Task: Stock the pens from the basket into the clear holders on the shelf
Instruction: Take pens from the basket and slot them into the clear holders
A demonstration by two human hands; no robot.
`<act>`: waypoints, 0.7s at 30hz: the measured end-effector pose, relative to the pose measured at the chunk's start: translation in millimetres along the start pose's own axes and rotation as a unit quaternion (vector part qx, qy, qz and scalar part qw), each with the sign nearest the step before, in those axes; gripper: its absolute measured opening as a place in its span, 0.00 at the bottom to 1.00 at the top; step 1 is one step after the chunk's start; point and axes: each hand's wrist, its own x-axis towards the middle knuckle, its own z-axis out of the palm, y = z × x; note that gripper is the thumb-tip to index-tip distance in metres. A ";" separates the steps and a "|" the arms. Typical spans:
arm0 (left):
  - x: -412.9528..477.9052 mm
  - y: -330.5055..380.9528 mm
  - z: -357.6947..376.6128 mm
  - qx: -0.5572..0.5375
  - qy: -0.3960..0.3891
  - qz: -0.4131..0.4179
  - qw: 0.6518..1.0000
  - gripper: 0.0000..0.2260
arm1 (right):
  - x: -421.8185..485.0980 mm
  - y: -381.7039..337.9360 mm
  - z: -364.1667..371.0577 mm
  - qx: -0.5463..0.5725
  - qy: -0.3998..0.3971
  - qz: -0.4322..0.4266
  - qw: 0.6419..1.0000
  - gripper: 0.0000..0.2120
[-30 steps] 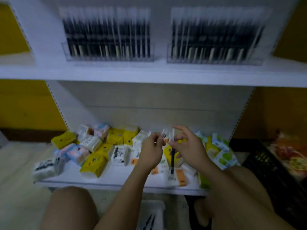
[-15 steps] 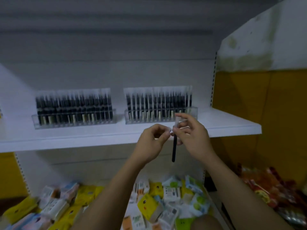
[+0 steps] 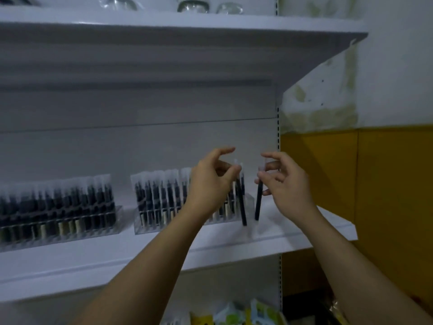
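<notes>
- Both hands have parted since half a second ago, when they met over a single dark pen in front of the shelf edge; now each carries its own pen up by the right-hand holder.
- One black pen in a clear sleeve [image 3: 242, 202] hangs upright from the left hand [image 3: 212, 186], pinched near its pale top between thumb and fingertips; a second pen may lie against it, but blur hides that.
- Its lower tip sits in front of the holder's right end, seemingly lined up for one of the last free slots.
- Another black pen [image 3: 258, 200] hangs upright from the right hand [image 3: 284, 184], gripped at the top by thumb and forefinger, just right of the holder and apart from it, likely waiting its turn.
- Holding each pen by the top leaves the bottom free to drop into a slot, which would explain the grip.
- Nearly full of upright sleeved pens, the right clear holder [image 3: 150, 227] stands on the white shelf [image 3: 117, 254]; its right portion is partly hidden behind the left hand.
- Farther left, the left clear holder [image 3: 61, 233] looks full too.
- No basket shows in this view.
- Glass items [image 3: 192, 4] stand on the upper shelf [image 3: 187, 26]; colourful packets [image 3: 234, 315] peek in at the bottom, and a yellow wall panel [image 3: 375, 184] lies to the right.
</notes>
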 end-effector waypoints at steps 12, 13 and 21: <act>77.5 -37.8 30.6 0.118 0.048 0.116 0.985 0.08 | 73.5 47.3 16.3 0.021 0.052 -0.015 0.998 0.15; 79.7 -41.5 33.2 0.118 0.051 0.117 0.985 0.08 | 76.8 51.5 18.4 0.027 0.064 -0.013 0.997 0.15; 83.4 -50.0 39.1 0.139 0.019 0.081 0.987 0.06 | 84.0 70.2 22.8 0.022 0.015 0.010 1.000 0.15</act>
